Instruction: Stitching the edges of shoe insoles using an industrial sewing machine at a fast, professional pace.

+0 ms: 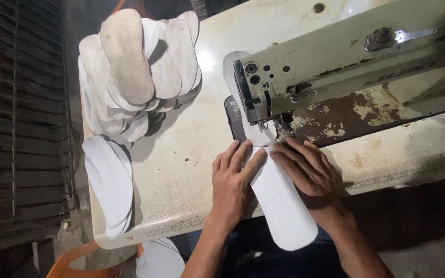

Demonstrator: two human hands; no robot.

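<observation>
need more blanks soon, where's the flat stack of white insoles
In the head view, the flat stack lies at the table's left edge, just below the big insole pile and left of the left hand.

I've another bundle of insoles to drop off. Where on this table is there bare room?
Bare tabletop lies between the heaped insole stack, the sewing machine and the left hand. Crowded: the left edge, with the flat insole pile, and under the needle, where both hands (right hand) press the white insole.
</observation>
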